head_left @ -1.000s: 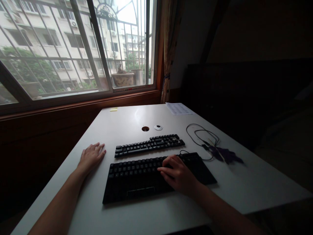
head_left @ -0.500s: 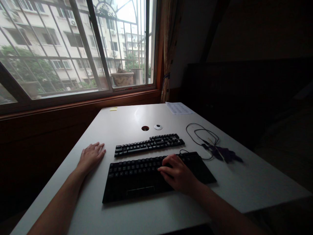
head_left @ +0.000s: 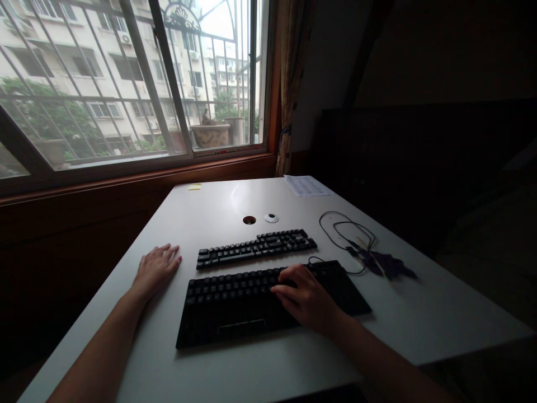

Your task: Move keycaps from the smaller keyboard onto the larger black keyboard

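Observation:
A black keyboard (head_left: pixel 201 324) lies near the front of the table, its upper rows filled with keycaps and its lower part bare and dark. My right hand (head_left: pixel 306 299) is over it, fingers bent and pinched at a keycap at the right end of the third row; the fingers mostly hide it. Behind the keyboard, loose black keycaps (head_left: pixel 247 252) are laid out in rows, close together. To the left, my left hand (head_left: pixel 156 270) rests flat on the table with its fingers spread, touching neither the keyboard nor the loose keycaps.
The white table (head_left: pixel 146 347) has a round cable hole (head_left: pixel 249 220) with its white cover (head_left: pixel 271 218) beside it. A looped black cable (head_left: pixel 335 212) and a dark purple cloth-like thing (head_left: pixel 388 266) lie at right. Papers (head_left: pixel 308 186) and a yellow note (head_left: pixel 195 187) are at the back.

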### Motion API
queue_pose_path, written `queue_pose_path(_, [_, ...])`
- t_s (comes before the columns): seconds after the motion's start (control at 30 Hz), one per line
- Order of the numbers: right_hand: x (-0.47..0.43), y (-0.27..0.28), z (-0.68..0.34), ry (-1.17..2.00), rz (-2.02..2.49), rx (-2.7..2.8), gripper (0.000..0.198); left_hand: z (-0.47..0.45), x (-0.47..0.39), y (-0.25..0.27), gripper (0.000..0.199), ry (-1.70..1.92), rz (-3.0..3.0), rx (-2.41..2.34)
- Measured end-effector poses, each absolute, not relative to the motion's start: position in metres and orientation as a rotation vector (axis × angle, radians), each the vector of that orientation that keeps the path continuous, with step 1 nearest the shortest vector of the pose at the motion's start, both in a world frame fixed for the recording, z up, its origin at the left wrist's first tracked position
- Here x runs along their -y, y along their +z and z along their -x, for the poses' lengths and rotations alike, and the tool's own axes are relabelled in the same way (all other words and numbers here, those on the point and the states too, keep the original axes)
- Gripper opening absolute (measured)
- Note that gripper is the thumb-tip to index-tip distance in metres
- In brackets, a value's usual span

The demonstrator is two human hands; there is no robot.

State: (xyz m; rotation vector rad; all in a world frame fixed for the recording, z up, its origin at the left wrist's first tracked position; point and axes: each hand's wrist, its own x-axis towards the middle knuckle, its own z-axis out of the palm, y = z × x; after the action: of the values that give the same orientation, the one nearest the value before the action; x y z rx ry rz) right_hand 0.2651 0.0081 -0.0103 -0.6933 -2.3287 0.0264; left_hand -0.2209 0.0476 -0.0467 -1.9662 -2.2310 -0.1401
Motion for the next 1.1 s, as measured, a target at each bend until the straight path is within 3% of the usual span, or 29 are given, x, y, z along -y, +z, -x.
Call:
queue_pose_path(0.47, [-0.008, -0.008, -0.266, 0.052, 0.704, 2.349, 0.015, 0.219, -0.047, -0.046, 0.059, -0.170, 1.955, 2.242])
queue_pose_path(0.73, [-0.018, 0.006, -0.262, 0.196, 0.687, 2.216, 0.029, 0.217, -0.045, -0.046, 0.060, -0.184, 1.961, 2.251])
queue_pose_path(1.1, [-0.115, 0.027, -0.240, 0.192, 1.028, 2.303, 0.021, 0.217, -0.046, -0.045, 0.061, -0.193, 1.965, 2.268])
